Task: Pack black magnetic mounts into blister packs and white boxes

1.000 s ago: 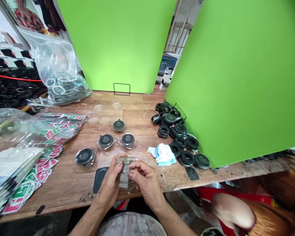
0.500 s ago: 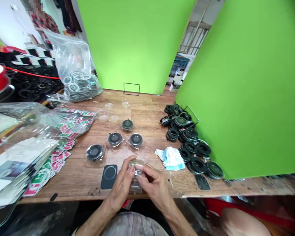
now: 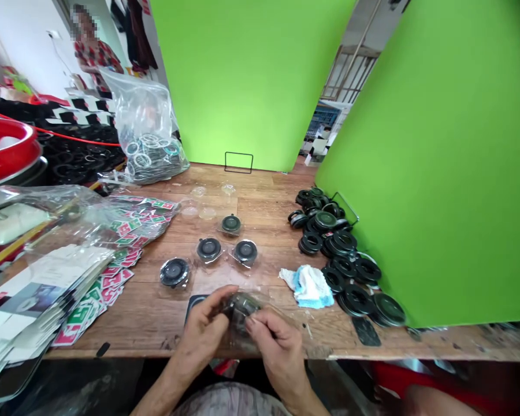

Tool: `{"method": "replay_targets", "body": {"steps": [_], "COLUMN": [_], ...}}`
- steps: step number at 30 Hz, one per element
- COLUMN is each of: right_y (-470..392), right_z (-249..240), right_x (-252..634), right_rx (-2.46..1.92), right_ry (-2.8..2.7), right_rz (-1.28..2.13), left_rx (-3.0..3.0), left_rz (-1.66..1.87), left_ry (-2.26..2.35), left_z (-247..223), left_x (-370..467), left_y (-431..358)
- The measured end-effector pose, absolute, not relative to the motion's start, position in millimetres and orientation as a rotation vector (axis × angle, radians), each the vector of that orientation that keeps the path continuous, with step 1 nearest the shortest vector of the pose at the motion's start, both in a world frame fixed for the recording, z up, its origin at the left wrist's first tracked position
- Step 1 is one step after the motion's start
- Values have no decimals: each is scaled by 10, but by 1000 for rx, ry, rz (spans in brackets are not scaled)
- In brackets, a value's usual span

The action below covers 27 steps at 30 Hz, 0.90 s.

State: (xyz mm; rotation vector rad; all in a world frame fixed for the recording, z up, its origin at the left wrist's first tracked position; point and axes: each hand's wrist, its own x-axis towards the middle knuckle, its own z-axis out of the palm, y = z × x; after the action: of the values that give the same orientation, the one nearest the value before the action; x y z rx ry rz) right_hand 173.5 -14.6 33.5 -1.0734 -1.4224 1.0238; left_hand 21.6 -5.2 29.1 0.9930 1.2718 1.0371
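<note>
At the table's front edge, my left hand (image 3: pixel 205 326) is closed on the left side of a dark round piece in a clear plastic bag (image 3: pixel 244 303). My right hand (image 3: pixel 277 341) pinches the right side of the same bag between thumb and fingers. Folds and glare on the film blur what lies inside. A dark rectangular pad (image 3: pixel 194 301) is partly covered by my left hand. Beyond my hands lie several bagged black round pieces, among them one at the left (image 3: pixel 174 271) and one at the right (image 3: pixel 245 252).
On the right are piled black rings (image 3: pixel 356 297) and a white-and-blue cloth (image 3: pixel 309 287). Clear discs (image 3: pixel 207 213) lie farther back. Paper stacks (image 3: pixel 56 283), red and green cards (image 3: pixel 80 312) and a bag of rings (image 3: pixel 149 156) fill the left. Green panels (image 3: pixel 251 81) stand behind.
The dark round piece now shows in the clear bag between my hands, where clear film showed before. My left hand has shifted left over the pad. The view has swung slightly left.
</note>
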Motion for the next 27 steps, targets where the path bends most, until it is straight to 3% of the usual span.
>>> {"method": "replay_targets", "body": {"steps": [4,7,11,13,19,21,25,27], "right_y": [-104,20,186,225,142,114,155,203], "right_z": [512,467,162,-22,-223,-82,264,311], "right_x": [1952,2085,2179,2183,2094,2211,2815,3154], "right_rx": [-885,-800,-834,-943,-1293,-1412,-2001,-2264], "right_ry": [-890,-639,-431,-467,-1003,-1252,-1814,-1849], "right_rz": [1405,1562,1613,1553,1472,1194,3,-302], "left_rx": [1111,1780,2711,2785,2887,3021,3118,3098], "left_rz": [1265,1361,861,694,711,673,698,728], "left_ry": [1537,1747,1757,1788,1414,1344,1407,1439], "left_z": [229,62,-149,-141,-60,-141,-229,-166], "left_x": [30,-29,-45,-41,256,387,478,476], "left_y": [-14,-18,-57,-62,68,133,237,253]}}
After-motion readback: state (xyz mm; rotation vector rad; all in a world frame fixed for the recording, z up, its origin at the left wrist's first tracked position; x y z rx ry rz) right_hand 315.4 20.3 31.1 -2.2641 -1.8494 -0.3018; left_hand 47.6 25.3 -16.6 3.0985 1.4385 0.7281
